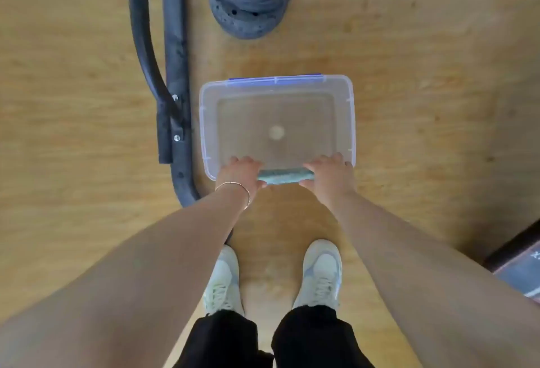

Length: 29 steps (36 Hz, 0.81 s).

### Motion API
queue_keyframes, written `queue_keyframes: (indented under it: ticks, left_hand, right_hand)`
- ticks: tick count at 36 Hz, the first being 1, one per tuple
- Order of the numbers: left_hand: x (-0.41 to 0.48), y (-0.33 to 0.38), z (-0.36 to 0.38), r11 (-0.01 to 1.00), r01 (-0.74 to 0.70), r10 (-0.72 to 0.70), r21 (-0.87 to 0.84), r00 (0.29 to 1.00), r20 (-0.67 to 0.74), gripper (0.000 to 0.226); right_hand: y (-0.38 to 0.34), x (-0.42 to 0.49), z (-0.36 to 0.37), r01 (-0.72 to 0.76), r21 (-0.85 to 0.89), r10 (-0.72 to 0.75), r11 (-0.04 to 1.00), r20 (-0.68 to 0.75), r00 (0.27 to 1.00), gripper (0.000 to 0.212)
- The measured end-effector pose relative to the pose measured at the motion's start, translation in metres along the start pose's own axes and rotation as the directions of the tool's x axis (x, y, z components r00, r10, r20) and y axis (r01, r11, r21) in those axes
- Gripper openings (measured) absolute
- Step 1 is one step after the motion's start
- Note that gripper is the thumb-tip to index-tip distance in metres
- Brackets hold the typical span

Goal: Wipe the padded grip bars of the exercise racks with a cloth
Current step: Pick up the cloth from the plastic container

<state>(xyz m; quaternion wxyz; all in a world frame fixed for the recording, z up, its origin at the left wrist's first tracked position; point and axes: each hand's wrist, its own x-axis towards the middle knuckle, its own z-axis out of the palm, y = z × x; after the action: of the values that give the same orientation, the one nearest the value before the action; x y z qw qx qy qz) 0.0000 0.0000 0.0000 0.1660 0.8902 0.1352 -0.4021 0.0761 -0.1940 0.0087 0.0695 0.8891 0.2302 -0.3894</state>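
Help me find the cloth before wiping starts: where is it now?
In the head view, the rolled cloth sits centre frame, gripped at its ends by the left hand and right hand, over the near rim of the clear tub.

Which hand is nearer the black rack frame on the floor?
Left. The left hand grips the cloth beside the rack frame; the right hand grips its other end, farther away.

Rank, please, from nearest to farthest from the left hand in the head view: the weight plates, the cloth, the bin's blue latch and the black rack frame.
From the left hand:
1. Cloth: in its grip, to its right.
2. Black rack frame: on the floor, to its left.
3. Blue latch: far rim of the bin.
4. Weight plates: beyond the bin.
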Motion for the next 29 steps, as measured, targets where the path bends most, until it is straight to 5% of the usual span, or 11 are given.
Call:
queue_keyframes:
  ticks: [8,15,21,29]
  left_hand:
    - [0.014,-0.006,0.02,1.0,0.028,-0.028,0.001,0.996,-0.09,0.022]
    - [-0.004,-0.01,0.002,0.98,0.055,-0.087,-0.191,0.982,-0.165,0.023]
    - [-0.075,0.005,-0.058,0.836,0.027,-0.175,-0.548,0.96,-0.218,0.016]
    - [-0.219,0.047,-0.185,0.62,-0.023,-0.282,-0.785,0.926,-0.25,0.014]
  right_hand:
    - [0.01,0.012,0.017,0.019,0.047,-0.015,0.999,-0.088,0.996,0.032]
    - [0.008,-0.002,0.001,0.01,0.349,0.049,0.937,-0.161,0.986,0.022]
    - [0.002,-0.063,-0.07,0.024,0.653,0.109,0.757,-0.163,0.981,0.017]
    - [-0.003,-0.209,-0.198,0.122,0.781,0.125,0.612,-0.248,0.961,0.011]
